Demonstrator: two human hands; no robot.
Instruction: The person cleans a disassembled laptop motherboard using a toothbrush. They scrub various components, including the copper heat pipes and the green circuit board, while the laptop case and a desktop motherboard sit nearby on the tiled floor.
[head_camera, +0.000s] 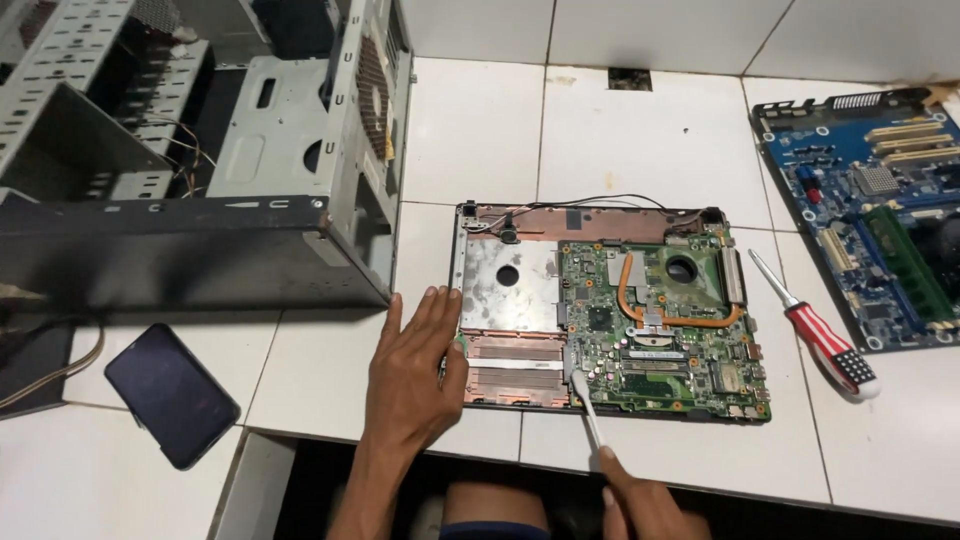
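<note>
An opened laptop base (508, 286) lies on the white tiled counter (650, 150), its green circuit board (660, 330) and copper heat pipe (640, 305) exposed. My left hand (415, 370) rests flat, fingers apart, against the base's left edge. My right hand (640, 500), at the counter's front edge, holds a thin white tool (586, 405). The tool's tip touches the board's lower left area, beside the copper-coloured fins.
An open metal computer case (200, 170) lies on its side at the left. A dark phone (172, 392) lies in front of it. A red-handled screwdriver (822, 332) lies right of the laptop base. A blue desktop board (880, 200) sits at the far right.
</note>
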